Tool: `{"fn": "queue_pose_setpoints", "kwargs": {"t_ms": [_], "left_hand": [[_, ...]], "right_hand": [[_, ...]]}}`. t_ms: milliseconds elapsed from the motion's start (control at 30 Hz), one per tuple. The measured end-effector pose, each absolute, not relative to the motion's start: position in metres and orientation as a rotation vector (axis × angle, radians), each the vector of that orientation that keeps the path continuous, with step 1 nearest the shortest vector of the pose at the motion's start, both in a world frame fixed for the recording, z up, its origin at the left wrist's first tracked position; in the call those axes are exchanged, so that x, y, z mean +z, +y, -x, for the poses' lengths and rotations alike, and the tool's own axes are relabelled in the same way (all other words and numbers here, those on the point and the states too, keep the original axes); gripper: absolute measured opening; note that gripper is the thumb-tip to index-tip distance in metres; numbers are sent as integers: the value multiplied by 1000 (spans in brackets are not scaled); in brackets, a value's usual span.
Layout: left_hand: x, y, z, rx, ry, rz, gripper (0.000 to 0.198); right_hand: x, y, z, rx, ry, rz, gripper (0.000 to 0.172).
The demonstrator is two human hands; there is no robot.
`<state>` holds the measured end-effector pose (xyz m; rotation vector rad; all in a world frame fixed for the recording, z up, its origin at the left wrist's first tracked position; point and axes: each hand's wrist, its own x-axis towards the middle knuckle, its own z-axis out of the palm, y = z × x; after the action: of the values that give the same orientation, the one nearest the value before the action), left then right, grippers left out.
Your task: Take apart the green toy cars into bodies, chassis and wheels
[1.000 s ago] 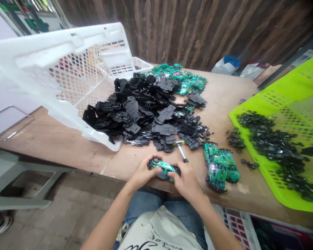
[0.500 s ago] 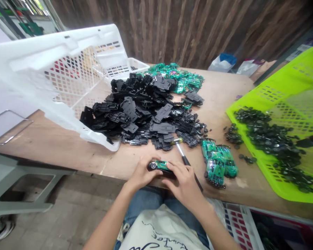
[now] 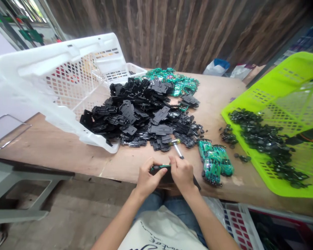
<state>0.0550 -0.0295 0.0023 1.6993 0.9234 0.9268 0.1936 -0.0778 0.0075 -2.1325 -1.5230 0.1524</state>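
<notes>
Between my two hands, at the front edge of the table, is a toy car with its black underside facing me and a strip of green on top. My left hand is closed around one end, its thumb on the underside. My right hand is closed on the other end, fingers curled over it. A small hammer lies just beyond, its handle partly hidden behind my right hand. Several green toy cars stand together to the right. Beyond my hands spreads a pile of black car bases.
A tipped white basket stands at the left behind a bare stretch of table. Green car shells are heaped at the back. On the right, a tilted lime basket holds black wheels; a grey stool is lower left.
The toy car has turned so its dark underside faces me more. My right hand has closed from spread fingers into a grip on its end. The whole view has shifted slightly.
</notes>
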Motion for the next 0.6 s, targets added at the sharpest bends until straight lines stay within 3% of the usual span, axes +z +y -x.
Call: {"fn": "queue_pose_setpoints", "kwargs": {"t_ms": [100, 400, 600], "left_hand": [[3, -33, -60, 902, 1090, -1531, 21], [-9, 7, -53, 678, 1197, -1708, 27], [-9, 10, -58, 649, 1210, -1704, 23]], "right_hand": [[12, -64, -194, 105, -1532, 2256, 48], [14, -108, -226, -161, -1561, 2561, 13], [36, -141, -227, 333, -1120, 2359, 25]]}}
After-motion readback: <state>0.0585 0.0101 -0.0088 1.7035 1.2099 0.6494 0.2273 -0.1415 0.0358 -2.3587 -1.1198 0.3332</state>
